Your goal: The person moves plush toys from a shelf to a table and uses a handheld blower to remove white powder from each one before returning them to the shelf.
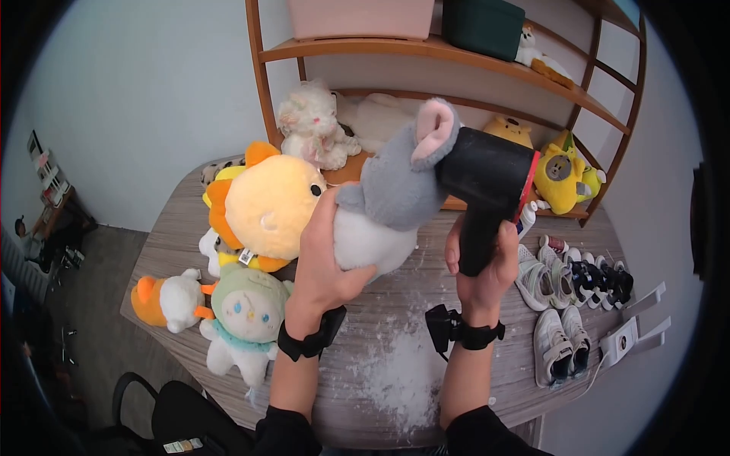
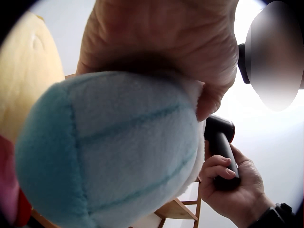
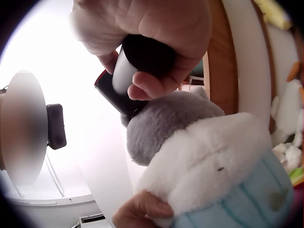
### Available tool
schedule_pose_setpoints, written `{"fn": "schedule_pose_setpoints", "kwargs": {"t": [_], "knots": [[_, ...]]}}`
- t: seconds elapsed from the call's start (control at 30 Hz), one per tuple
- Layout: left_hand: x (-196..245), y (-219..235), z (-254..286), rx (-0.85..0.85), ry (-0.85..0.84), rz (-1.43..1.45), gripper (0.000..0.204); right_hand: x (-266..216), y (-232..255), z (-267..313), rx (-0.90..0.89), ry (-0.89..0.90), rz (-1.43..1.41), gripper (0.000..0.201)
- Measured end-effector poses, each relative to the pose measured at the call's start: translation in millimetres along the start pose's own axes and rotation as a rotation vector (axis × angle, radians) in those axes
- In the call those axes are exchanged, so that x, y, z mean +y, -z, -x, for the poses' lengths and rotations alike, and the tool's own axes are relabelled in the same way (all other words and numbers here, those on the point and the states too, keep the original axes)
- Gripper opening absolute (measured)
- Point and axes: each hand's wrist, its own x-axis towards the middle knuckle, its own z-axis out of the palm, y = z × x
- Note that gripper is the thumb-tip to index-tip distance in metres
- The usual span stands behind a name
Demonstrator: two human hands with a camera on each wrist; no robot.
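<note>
Item 1: grey-and-white plush toy (image 1: pixel 403 182), aloft over the surface (image 1: pixel 167 243); grey head, pink-lined ear, blue striped underside. I have the left hand (image 1: pixel 319 266) on its white body, fingers curled round and pressing into the pile.

Item 2: black hair dryer (image 1: pixel 487 171), red rim at the rear. My right hand (image 1: pixel 487 285) grips the handle, fingers wrapped; barrel end at the toy's head. Running or idle: I cannot tell.

Item 3: white powder (image 1: pixel 395 380), loose, scattered below, between the forearms.

Condition: toy and dryer both in hand, barrel already placed; I judge the work under way. How much of the toy is finished, I cannot tell. The powder remains ungathered.

Item 4: yellow-orange plush (image 1: pixel 270 205) and green-hooded plush (image 1: pixel 247 308), to the left, in neither hand.
</note>
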Motion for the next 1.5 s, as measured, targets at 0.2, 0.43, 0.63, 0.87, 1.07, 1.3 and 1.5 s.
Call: {"fn": "schedule_pose_setpoints", "kwargs": {"t": [0.2,0.43,0.63,0.87,1.07,1.3,1.5], "knots": [[-2,5,-2,0.026,-0.068,0.113,0.071,3,12,-2,-0.043,0.008,-0.128,0.045],[-2,7,6,0.064,0.106,0.358,0.086,0,14,-4,-0.043,-0.007,-0.15,0.045],[-4,11,9,0.129,0.195,0.464,0.1,1,13,-5,-0.069,-0.022,-0.16,0.046],[-3,15,16,0.177,0.254,0.539,0.1,2,13,-4,-0.128,-0.036,-0.194,0.049],[-16,16,26,0.264,0.274,0.623,0.091,1,6,-1,-0.124,-0.037,-0.082,0.055],[-41,18,34,0.407,0.176,0.755,0.047,2,11,-2,-0.201,-0.073,-0.147,0.052],[-49,25,40,0.399,0.091,0.638,0.01,2,9,-1,-0.205,-0.078,-0.09,0.051]]}}
